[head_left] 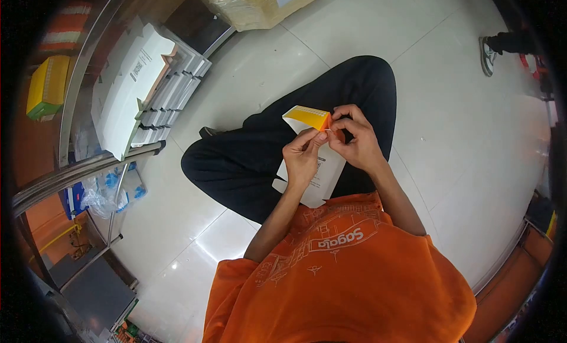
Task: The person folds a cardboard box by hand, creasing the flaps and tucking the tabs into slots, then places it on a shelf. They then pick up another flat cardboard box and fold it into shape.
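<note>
A partly folded cardboard box [332, 172] lies over my lap, its white side with small dark print facing up. Its far end has a yellow panel [307, 116] and an orange corner where the panels meet. At that corner, the thumb and fingers of my left hand [302, 159] pinch the card edge. From the other side my right hand [358, 141] grips the same orange corner, thumb and index finger pressed close to the left thumb. The fingers partly hide the folded flaps.
On the left, a metal-framed rack carries a stack of flat white box blanks [133, 86] and a yellow-green box [48, 86]. A plastic-wrapped carton [257, 6] stands ahead. Plastic bags [109, 189] lie below the rack. Another person's shoe [488, 56] shows at upper right.
</note>
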Demonstrator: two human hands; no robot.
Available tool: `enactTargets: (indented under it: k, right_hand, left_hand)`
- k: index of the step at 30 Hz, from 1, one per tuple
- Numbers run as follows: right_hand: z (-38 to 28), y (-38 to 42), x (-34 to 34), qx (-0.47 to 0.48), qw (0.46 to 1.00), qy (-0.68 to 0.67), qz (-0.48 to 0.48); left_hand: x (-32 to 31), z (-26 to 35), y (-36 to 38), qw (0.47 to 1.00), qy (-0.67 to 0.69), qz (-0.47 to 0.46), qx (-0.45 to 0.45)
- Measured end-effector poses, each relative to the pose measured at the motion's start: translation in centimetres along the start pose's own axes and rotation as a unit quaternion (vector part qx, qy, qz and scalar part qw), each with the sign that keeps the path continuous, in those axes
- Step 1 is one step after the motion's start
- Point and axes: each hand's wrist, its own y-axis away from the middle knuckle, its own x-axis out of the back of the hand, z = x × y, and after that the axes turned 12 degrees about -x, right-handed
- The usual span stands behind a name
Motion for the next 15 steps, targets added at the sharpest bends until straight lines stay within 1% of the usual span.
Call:
enactTargets:
  k: [1,5,6,7,10,12,13,15]
  right_hand:
    - [-0.1,0.0,0.1,0.02,1.0,0.022,-0.001]
    - [-0.5,0.2,0.3,0.02,0.999,0.042,-0.006]
    - [-1.0,0.3,0.4,-0.009,0.999,0.027,-0.015]
    - [-1.3,0.4,0.5,-0.039,0.999,0.011,-0.024]
    - [-1.6,0.6,0.5,-0.027,0.999,0.028,-0.032]
    - [-1.7,0.6,0.6,-0.022,0.999,0.037,-0.031]
    - [-1.8,0.7,0.6,-0.018,0.998,0.046,-0.031]
    - [-1.8,0.7,0.8,-0.02,0.997,0.063,-0.031]
  left_hand:
    - [0.1,-0.2,0.0,1.0,0.0,0.0,0.0]
    - [0.2,-0.3,-0.1,0.996,0.091,0.005,0.022]
    - [0.2,-0.2,-0.2,0.991,0.126,0.007,0.034]
    - [0.4,-0.4,-0.1,0.991,0.126,0.008,0.033]
    - [0.8,-1.1,0.1,0.989,0.143,0.001,0.042]
    - [0.9,-1.2,0.1,0.99,0.125,-0.004,0.067]
    - [1.0,-1.1,0.2,0.99,0.125,-0.003,0.067]
    - [0.9,-1.0,-0.2,0.992,0.107,-0.034,0.054]
